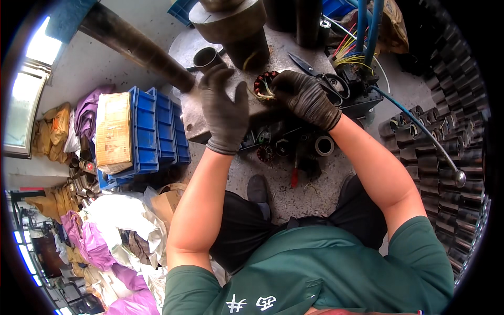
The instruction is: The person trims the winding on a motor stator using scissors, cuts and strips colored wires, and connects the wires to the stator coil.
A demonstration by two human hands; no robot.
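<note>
Where the steel bench plate (210, 123) meets the press, clutter crowds the work: a heavy grey cylinder block (231, 26) stands just behind, a short metal ring (206, 56) to its left, scissors (307, 65) to the right. A dark lever bar (136, 47) slants in from the upper left and ends near the left hand. Blue crates (157, 131) with a cardboard box (113, 131) on top sit left of the bench. Rows of grey metal tubes (441, 157) stack along the right. Coloured wires (349, 52) and a blue hose (404, 107) hang by the far right of the plate.

Motor winding (264, 84): small round core, dark laminations, reddish copper coils, pale leads trailing out. It rests on the bench plate between the two hands.

Right hand (304, 97), dark glove, fingers curled around the winding's right side, gripping it; forearm bare, reaching from lower right. Left hand (224, 110), same glove, fingers spread and extended upward, palm flat, holding nothing, just left of the winding.
</note>
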